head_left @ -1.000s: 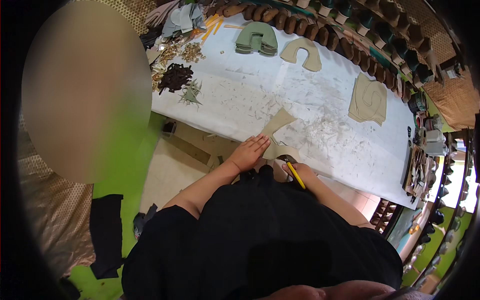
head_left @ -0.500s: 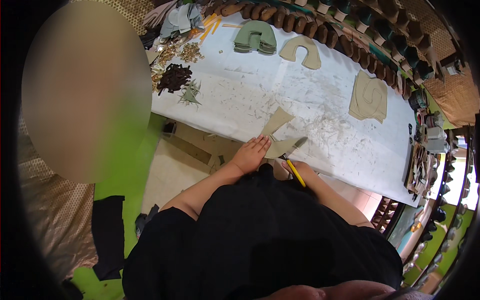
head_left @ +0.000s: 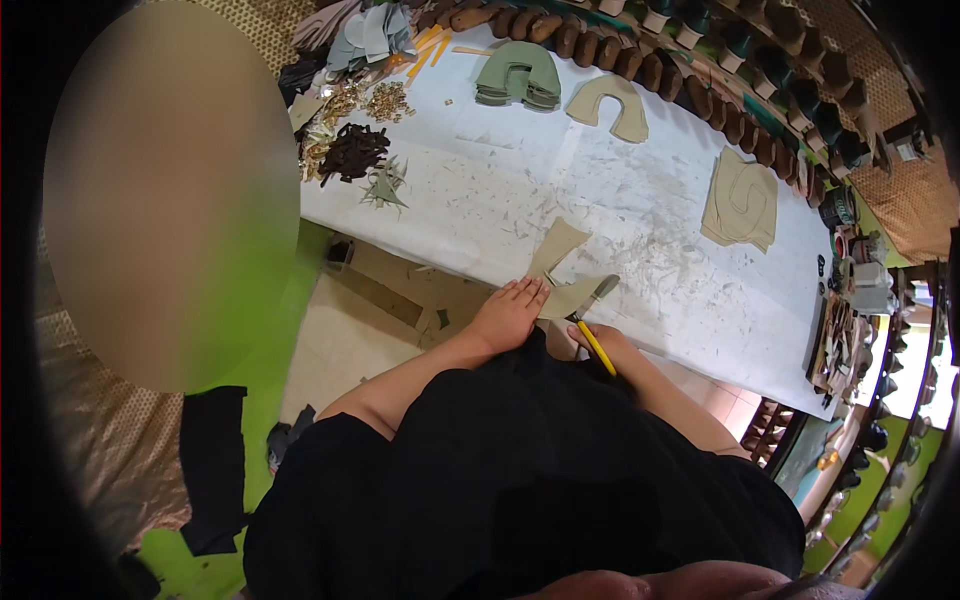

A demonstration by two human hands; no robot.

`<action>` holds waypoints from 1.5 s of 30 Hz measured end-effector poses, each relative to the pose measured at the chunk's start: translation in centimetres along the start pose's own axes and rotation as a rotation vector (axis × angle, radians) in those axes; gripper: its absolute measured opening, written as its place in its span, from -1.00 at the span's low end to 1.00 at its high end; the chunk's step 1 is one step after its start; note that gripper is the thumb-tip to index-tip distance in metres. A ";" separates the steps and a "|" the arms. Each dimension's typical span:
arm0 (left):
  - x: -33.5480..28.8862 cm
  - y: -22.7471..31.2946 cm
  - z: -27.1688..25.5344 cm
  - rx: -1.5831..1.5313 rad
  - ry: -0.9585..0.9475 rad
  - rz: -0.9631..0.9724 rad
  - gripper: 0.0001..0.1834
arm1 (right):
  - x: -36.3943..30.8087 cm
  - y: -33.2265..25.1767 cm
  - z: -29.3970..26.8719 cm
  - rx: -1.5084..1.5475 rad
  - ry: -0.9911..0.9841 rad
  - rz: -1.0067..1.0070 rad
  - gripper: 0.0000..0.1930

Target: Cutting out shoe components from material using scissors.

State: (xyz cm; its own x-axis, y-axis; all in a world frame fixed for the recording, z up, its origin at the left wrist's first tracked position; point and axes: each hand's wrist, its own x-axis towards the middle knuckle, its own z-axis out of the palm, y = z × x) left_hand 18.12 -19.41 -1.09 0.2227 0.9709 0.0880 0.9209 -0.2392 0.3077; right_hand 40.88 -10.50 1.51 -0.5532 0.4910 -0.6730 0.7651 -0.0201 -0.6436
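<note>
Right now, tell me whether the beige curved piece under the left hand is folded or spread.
Spread: the beige curved piece shows two arms reaching apart, past the left hand.

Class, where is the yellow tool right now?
In the head view, just right of centre: the yellow tool is in the right hand at the table's near edge, beside the beige piece under the left hand.

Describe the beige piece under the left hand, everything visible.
The beige piece is thin, matt and sheet-like, leather or cloth by its look. It is bent in shape: one arm points away across the white table, the other to the right, with a greyish patch at its end. It lies at the table's near edge, the left hand flat over its bend. Whether the yellow-handled tool in the right hand touches it is unclear.
</note>
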 end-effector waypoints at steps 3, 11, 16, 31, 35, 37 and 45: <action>0.0 -0.1 -0.1 0.008 0.015 0.005 -0.42 | 0.3 -0.3 -0.3 -0.012 -0.019 0.034 -0.28; 0.1 0.0 -0.5 -0.049 -0.022 -0.019 -0.39 | 0.2 -0.1 -0.3 -0.051 0.009 0.063 -0.25; -0.1 0.0 -0.5 -0.051 -0.018 -0.038 -0.39 | -0.5 -0.5 -0.8 -0.085 -0.007 0.062 -0.24; 0.9 -1.5 -2.2 -0.092 -0.051 0.148 -0.17 | 0.7 3.4 -0.2 -0.139 -0.051 0.020 -0.24; 1.4 -2.7 -2.0 -0.010 -0.150 0.168 -0.16 | -1.3 1.8 -0.7 0.251 -0.140 0.198 -0.30; 1.8 -2.7 -1.6 0.007 -0.094 0.199 -0.28 | -1.8 1.3 -0.7 0.336 -0.138 0.218 -0.32; 2.4 -3.1 -0.7 0.032 0.131 0.203 -0.52 | -1.6 1.0 -0.9 0.443 -0.172 0.224 -0.35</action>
State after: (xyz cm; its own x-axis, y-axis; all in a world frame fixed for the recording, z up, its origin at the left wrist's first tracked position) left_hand 15.61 -16.36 -1.17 0.3625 0.8927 0.2679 0.8718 -0.4264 0.2411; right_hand 42.86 -10.52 2.26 -0.4662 0.2832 -0.8381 0.6787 -0.4931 -0.5442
